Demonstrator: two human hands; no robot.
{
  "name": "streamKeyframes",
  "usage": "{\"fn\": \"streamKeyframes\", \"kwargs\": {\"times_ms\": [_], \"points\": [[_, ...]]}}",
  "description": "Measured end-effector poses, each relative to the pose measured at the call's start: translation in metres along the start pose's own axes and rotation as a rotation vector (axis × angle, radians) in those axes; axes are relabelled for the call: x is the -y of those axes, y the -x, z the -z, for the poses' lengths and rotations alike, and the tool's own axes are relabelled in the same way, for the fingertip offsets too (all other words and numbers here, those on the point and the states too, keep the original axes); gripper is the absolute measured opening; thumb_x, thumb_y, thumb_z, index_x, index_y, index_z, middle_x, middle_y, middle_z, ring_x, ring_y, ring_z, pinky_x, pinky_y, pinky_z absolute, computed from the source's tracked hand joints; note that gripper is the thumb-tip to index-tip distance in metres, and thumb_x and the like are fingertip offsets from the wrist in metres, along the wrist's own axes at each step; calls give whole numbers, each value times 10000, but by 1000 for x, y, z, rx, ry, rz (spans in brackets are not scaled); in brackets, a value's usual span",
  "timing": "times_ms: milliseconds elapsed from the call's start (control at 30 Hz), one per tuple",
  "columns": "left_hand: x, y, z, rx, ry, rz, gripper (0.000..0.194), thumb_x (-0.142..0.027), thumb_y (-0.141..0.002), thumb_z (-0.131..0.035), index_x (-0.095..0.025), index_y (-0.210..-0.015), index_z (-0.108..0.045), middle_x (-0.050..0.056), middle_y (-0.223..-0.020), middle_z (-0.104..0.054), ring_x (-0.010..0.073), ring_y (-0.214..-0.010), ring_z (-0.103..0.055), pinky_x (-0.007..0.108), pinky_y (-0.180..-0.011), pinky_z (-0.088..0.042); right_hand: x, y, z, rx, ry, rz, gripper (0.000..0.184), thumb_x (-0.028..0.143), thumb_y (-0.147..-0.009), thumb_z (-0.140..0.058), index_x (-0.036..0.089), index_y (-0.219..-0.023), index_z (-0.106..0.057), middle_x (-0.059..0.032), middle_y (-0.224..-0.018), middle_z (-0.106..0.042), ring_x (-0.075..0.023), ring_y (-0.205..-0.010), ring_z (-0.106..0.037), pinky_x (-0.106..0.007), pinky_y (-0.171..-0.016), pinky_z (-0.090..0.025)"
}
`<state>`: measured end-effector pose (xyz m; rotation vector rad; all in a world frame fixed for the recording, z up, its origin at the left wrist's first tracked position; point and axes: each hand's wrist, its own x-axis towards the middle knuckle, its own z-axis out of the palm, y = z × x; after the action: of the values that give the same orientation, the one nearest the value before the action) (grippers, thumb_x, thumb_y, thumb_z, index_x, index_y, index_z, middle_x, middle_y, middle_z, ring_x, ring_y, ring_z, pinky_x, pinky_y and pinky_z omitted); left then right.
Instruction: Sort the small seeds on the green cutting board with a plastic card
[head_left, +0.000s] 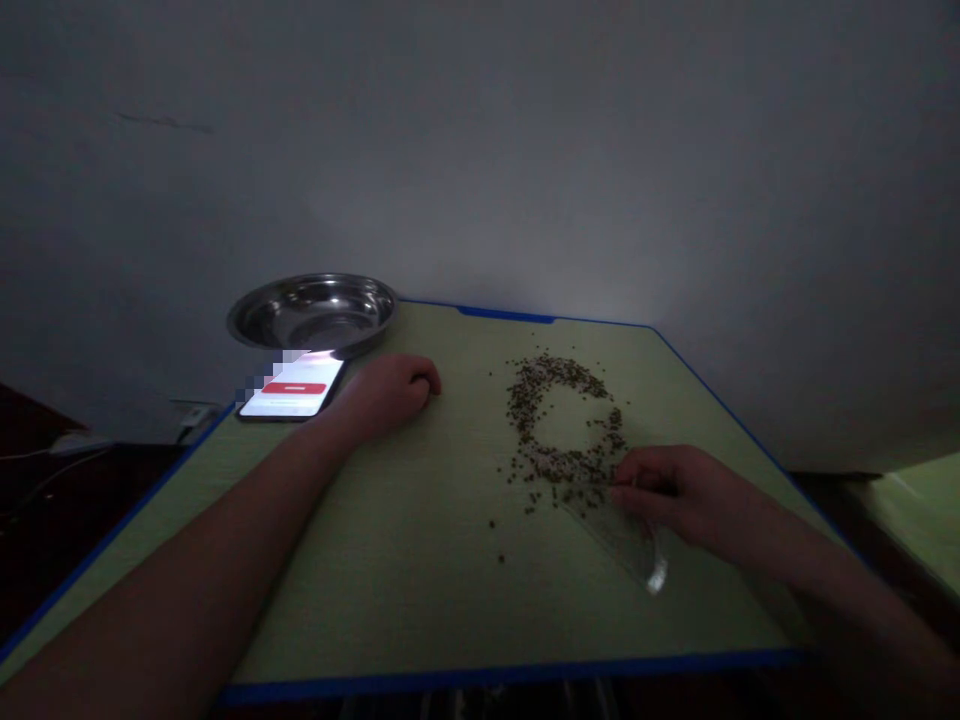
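Observation:
My right hand (667, 490) is closed in a pinch on a clear, thin plastic piece (626, 550), perhaps a bag or a sheet, at the lower edge of a spread of grains. Small dark brown seeds (525, 400) mixed with paler grains lie in a rough ring on the table. A few loose ones are scattered around it. My left hand (394, 392) rests on the tabletop left of the ring, its fingers curled in and nothing visible in them.
A pale green table (435, 580) with a blue edge stands against a grey wall. At its back left sits a shiny steel basin (315, 312). A lit phone (292, 395) lies in front of the basin, close to my left wrist.

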<state>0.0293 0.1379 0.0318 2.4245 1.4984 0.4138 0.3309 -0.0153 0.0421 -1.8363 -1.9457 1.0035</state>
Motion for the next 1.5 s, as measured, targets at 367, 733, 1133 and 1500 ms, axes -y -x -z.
{"fn": "streamKeyframes", "kwargs": {"times_ms": [367,733,1133,1500], "points": [[1,1,0,20,34,11,291,-191,-711,-413,-214,-798,-689,14,-764,-693,161,-692,-607,275,-638,-432,22,-27,-7,-84,161,30,232,346,-833,-559,187,-670,-604,-1,-569,-610,-98,-476,-474,-236,-469,-322],[0,2,2,32,21,16,304,-195,-708,-414,-223,-809,-700,11,-737,-691,176,-723,-619,282,-660,-453,57,-66,-4,-68,323,214,155,303,-812,-580,188,-760,-670,-31,-706,-665,-131,-603,-555,-252,-538,-357],[-1,2,2,47,23,26,332,-204,-702,-409,-210,-843,-710,29,-796,-698,182,-730,-615,296,-679,-453,74,-64,-17,173,277,493,128,258,-845,-593,175,-843,-692,-3,-710,-649,-103,-619,-533,-225,-571,-351],[1,0,0,49,42,23,309,-191,-700,-417,-219,-810,-705,15,-763,-692,176,-724,-611,287,-666,-450,52,-48,20,250,222,320,161,316,-857,-567,199,-792,-658,26,-675,-597,-109,-595,-501,-234,-535,-355]]}}
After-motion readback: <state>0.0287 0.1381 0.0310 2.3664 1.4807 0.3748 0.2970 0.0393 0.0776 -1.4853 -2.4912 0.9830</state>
